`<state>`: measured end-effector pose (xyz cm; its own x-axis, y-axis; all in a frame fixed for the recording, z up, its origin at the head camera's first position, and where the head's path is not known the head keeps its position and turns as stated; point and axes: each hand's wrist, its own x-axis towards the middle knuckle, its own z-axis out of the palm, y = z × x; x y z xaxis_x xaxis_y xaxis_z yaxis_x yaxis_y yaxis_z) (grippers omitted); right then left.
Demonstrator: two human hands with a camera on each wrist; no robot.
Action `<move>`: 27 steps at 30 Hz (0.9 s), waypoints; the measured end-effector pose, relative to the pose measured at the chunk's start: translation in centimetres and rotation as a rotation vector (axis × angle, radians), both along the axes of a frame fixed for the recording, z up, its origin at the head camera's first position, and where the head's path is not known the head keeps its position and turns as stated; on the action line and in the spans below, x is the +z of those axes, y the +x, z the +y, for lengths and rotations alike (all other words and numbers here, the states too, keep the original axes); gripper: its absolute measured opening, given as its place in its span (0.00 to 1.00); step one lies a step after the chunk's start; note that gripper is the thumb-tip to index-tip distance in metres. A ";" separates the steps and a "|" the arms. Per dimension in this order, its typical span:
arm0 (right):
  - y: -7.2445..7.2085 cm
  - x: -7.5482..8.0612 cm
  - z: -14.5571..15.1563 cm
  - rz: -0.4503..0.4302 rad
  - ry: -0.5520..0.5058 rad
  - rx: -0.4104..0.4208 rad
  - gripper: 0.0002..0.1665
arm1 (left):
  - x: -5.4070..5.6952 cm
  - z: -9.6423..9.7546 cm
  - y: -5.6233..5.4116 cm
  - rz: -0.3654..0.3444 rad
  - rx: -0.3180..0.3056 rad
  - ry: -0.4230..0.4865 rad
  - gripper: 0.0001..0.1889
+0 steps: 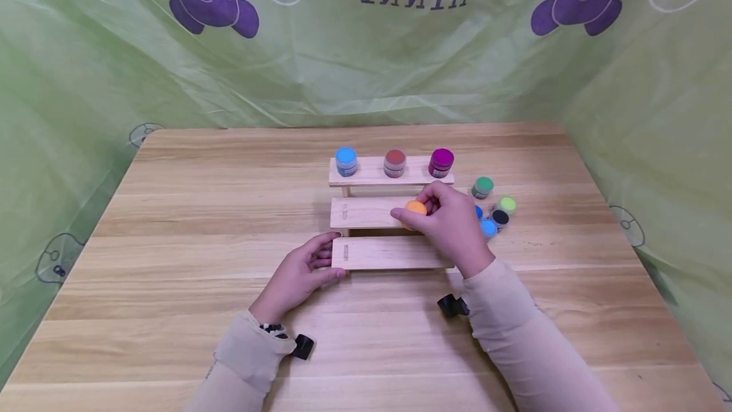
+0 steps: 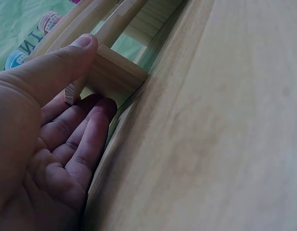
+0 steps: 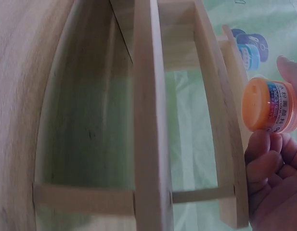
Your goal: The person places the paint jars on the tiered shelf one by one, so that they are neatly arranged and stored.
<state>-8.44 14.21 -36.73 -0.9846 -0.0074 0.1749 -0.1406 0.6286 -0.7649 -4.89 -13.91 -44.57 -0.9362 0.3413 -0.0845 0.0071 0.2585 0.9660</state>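
A three-step wooden display stand [image 1: 394,253] stands on the table. My right hand [image 1: 454,224] pinches a small orange-lidded paint jar [image 3: 271,106] between thumb and fingers, over the right part of the middle step [image 1: 368,213]. At the stand's left end, my left hand [image 1: 300,272] grips the lowest step, thumb at the front edge and fingers tucked around the end. On the top step [image 1: 370,175] sit a light blue jar [image 1: 345,162], a reddish-brown jar [image 1: 394,163] and a purple jar [image 1: 441,163], spaced apart.
Right of the stand, several more jars are on the table: a green one [image 1: 483,187], a lime one [image 1: 506,205], a black one [image 1: 500,219] and blue ones [image 1: 488,228], partly hidden by my right hand. A green printed curtain [image 1: 400,68] surrounds the wooden table [image 1: 217,208].
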 end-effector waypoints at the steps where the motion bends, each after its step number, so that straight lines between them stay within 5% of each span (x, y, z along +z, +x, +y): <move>1: 0.0 0.0 -0.2 -0.007 0.013 0.000 0.26 | 0.0 0.0 0.0 0.000 -0.001 0.001 0.38; 11: -0.5 0.1 -2.7 -0.026 0.078 0.054 0.27 | 0.1 -0.1 0.1 -0.002 0.001 -0.002 0.38; 27: -0.9 -0.5 -5.9 0.086 0.113 0.070 0.28 | 0.1 -0.1 0.0 -0.020 0.002 -0.009 0.38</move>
